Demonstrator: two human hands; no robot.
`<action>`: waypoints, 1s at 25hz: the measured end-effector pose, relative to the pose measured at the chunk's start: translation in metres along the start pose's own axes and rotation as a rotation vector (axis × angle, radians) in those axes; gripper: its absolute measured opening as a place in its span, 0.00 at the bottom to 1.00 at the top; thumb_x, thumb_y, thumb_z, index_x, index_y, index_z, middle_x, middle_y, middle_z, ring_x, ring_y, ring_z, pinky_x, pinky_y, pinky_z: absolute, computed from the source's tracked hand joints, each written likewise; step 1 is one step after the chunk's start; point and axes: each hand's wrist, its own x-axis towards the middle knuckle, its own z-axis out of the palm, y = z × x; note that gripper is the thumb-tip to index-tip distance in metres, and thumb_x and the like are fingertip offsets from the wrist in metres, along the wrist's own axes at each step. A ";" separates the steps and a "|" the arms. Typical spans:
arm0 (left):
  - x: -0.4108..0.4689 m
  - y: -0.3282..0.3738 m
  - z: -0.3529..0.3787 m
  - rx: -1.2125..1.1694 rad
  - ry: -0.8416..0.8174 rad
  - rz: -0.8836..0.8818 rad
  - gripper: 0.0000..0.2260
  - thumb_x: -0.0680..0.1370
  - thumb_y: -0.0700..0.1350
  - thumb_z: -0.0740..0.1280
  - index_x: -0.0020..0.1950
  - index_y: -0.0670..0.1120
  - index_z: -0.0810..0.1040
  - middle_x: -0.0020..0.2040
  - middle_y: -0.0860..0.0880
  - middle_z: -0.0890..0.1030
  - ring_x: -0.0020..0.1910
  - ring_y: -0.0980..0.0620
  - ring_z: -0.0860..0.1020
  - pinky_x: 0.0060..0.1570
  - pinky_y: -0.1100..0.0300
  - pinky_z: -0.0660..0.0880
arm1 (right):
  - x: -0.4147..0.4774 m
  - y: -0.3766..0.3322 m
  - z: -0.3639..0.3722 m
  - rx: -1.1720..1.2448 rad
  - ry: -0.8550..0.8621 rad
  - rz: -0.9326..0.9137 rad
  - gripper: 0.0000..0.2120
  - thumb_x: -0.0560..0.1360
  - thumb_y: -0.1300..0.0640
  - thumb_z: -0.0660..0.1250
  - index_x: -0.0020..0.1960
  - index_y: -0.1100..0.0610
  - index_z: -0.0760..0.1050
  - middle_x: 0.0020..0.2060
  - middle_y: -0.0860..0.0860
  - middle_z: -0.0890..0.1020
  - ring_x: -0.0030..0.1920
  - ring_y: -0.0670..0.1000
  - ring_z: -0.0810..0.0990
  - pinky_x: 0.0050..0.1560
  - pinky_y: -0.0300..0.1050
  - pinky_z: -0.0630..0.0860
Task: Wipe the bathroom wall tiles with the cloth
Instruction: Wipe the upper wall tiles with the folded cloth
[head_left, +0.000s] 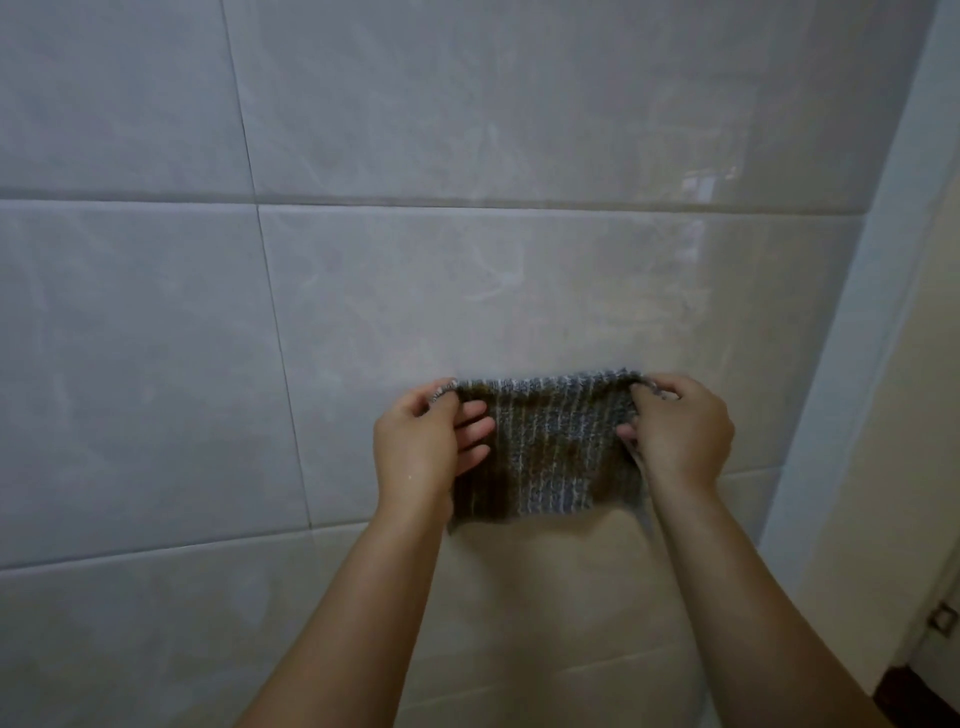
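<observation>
A ribbed grey and brown cloth (550, 447) hangs spread flat in front of the glossy pale grey wall tiles (467, 291). My left hand (421, 447) pinches its upper left corner, with the other fingers lying behind the left edge. My right hand (680, 431) pinches the upper right corner and curls round the right edge. The cloth stretches between both hands at about the height of a horizontal grout line. Whether the cloth touches the tiles I cannot tell.
The tiled wall fills the view, with grout lines running across and down. At the right stands a cream door frame (893, 415), with a metal latch (943, 618) low on it. A dark floor patch (919, 696) shows at the bottom right.
</observation>
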 end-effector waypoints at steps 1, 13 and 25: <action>-0.001 -0.006 0.004 -0.051 0.020 0.020 0.07 0.83 0.40 0.61 0.57 0.48 0.76 0.46 0.44 0.85 0.44 0.50 0.85 0.41 0.56 0.82 | -0.003 0.000 0.003 0.069 0.001 0.025 0.05 0.76 0.56 0.68 0.49 0.48 0.78 0.37 0.48 0.83 0.25 0.47 0.82 0.41 0.55 0.82; 0.055 -0.103 -0.022 1.378 0.082 1.424 0.24 0.82 0.50 0.62 0.77 0.48 0.65 0.78 0.42 0.59 0.79 0.43 0.54 0.77 0.49 0.47 | -0.041 0.071 0.067 -0.350 0.056 -0.669 0.29 0.81 0.45 0.51 0.77 0.59 0.57 0.77 0.60 0.55 0.78 0.61 0.50 0.75 0.65 0.51; 0.066 -0.105 0.080 1.599 0.276 1.610 0.26 0.83 0.60 0.56 0.80 0.54 0.58 0.80 0.47 0.56 0.79 0.40 0.51 0.74 0.38 0.45 | 0.095 0.084 0.020 -0.436 0.261 -0.981 0.29 0.80 0.40 0.54 0.75 0.56 0.60 0.74 0.63 0.60 0.75 0.66 0.55 0.73 0.68 0.49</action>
